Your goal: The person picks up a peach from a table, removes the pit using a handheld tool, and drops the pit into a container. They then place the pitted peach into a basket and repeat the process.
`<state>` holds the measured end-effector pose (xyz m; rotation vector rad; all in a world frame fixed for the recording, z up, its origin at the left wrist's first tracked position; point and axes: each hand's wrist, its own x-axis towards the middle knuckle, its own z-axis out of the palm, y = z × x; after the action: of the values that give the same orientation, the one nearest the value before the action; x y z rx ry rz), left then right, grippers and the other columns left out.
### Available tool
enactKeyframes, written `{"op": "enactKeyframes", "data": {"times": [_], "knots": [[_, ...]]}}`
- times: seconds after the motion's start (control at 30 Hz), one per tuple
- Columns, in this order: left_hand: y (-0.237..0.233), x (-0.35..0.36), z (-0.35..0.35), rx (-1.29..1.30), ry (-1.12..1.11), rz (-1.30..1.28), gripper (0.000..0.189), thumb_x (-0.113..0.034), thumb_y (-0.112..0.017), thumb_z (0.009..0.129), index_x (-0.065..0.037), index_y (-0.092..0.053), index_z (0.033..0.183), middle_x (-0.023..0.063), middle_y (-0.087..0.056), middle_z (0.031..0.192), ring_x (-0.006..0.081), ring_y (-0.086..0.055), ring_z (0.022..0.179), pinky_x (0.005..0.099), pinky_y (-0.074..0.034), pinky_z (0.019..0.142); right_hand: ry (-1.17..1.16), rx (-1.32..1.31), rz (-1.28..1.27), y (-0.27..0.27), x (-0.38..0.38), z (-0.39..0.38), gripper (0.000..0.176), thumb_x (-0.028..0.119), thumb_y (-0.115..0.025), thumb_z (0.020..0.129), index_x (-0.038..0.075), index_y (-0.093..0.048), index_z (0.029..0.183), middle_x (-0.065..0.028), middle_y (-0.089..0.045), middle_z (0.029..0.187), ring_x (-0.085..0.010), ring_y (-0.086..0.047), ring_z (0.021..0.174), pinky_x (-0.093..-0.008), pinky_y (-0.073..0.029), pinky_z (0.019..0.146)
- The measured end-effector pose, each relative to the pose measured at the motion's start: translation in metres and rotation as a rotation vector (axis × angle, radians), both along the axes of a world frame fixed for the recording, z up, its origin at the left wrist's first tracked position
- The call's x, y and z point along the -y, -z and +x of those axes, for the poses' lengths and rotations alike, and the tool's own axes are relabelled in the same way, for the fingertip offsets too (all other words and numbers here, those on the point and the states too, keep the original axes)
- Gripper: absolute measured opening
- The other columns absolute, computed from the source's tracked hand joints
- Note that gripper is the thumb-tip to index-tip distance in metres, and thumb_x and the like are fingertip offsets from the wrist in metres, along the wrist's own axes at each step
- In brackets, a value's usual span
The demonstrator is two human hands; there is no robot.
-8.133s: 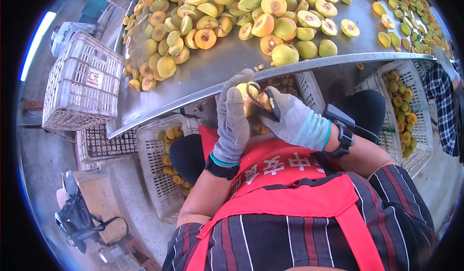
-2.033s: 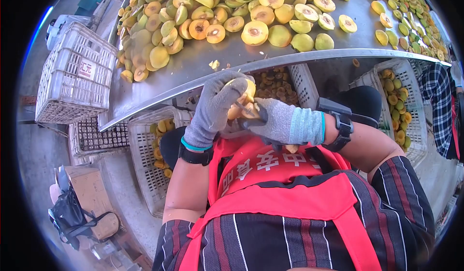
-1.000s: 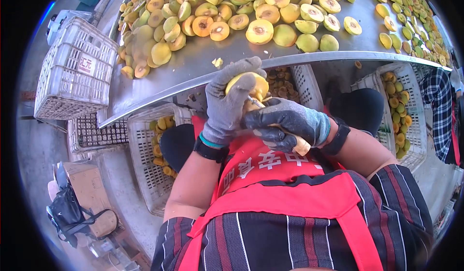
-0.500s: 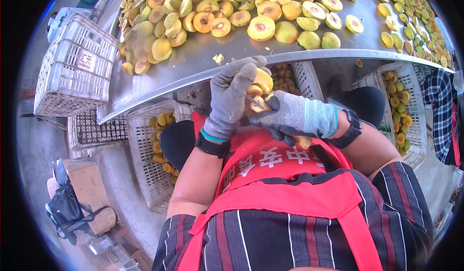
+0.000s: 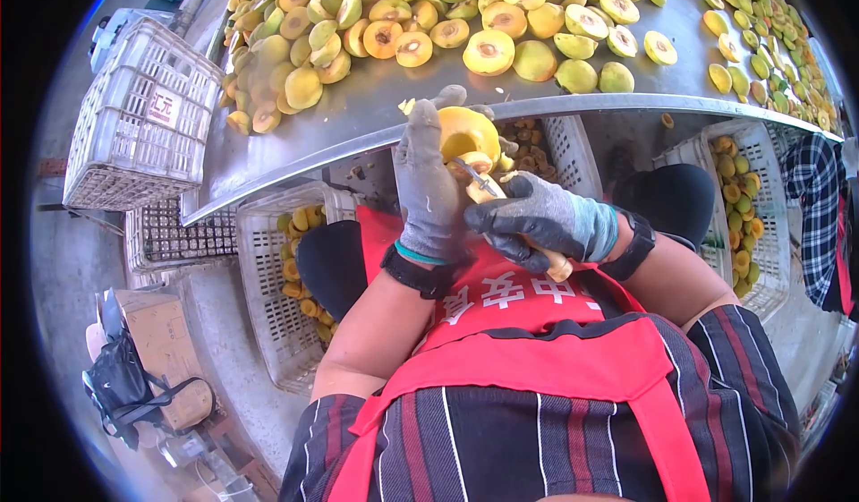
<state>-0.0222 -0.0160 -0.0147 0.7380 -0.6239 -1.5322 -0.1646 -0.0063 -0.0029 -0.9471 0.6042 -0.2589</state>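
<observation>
My left hand (image 5: pixel 422 166), in a grey glove, is closed around a yellow peach half (image 5: pixel 472 131) just in front of the table's metal edge. A rounded hollow shows in its cut face, and a brownish, pit-like piece sits at its lower side. My right hand (image 5: pixel 528 220), gloved in grey with dark fingers, grips a pitting knife (image 5: pixel 558 268) with a pale wooden handle. The knife's thin curved metal tip reaches the brownish piece at the peach half.
Many cut peach halves (image 5: pixel 489 52) are heaped on the metal table (image 5: pixel 429 86). Below its edge stand crates with fruit, one at left (image 5: pixel 261 274) and one at right (image 5: pixel 769 207). A white crate (image 5: pixel 143 113) is at upper left. Another person's plaid sleeve (image 5: pixel 819 207) shows at far right.
My left hand has turned, bringing the peach half's hollow into view. My right hand has drawn slightly down and right, so more of the knife shows between the hands.
</observation>
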Motion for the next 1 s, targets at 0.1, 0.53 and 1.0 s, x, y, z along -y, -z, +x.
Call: {"op": "enactKeyframes", "data": {"times": [0.1,0.53,1.0], "knots": [[-0.001,0.002,0.001,-0.124,0.026,0.057,0.049,-0.047,-0.047,0.09,-0.004,-0.045,0.114,0.0155,-0.059,0.092,0.028,-0.064,0.07,0.0341,-0.055,0.058,0.067,-0.127,-0.192,-0.001,-0.005,0.004,0.027,0.03,-0.062,0.084,0.004,-0.056,0.079,-0.0026,-0.053,0.053,-0.0108,-0.048,0.041,-0.0255,-0.038,0.038],[-0.045,-0.039,0.18,1.233,-0.382,0.024,0.03,-0.019,-0.049,0.092,0.003,-0.055,0.112,0.0093,-0.059,0.104,0.0159,-0.055,0.096,0.0284,-0.043,0.087,0.02,-0.602,-0.977,0.029,-0.004,-0.041,0.04,0.035,-0.061,0.08,0.005,-0.052,0.105,-0.023,-0.061,0.079,-0.0395,-0.059,0.078,-0.0447,-0.047,0.066],[-0.009,0.141,-0.017,1.836,0.487,-0.349,0.074,-0.042,-0.068,0.071,-0.01,-0.041,0.132,0.0165,-0.056,0.119,0.0276,-0.054,0.11,0.0355,-0.04,0.093,0.132,-0.615,-0.23,0.027,-0.006,-0.052,0.066,0.068,-0.037,0.083,0.005,-0.058,0.075,-0.0068,-0.054,0.059,-0.0145,-0.051,0.048,-0.0289,-0.043,0.047]]}}
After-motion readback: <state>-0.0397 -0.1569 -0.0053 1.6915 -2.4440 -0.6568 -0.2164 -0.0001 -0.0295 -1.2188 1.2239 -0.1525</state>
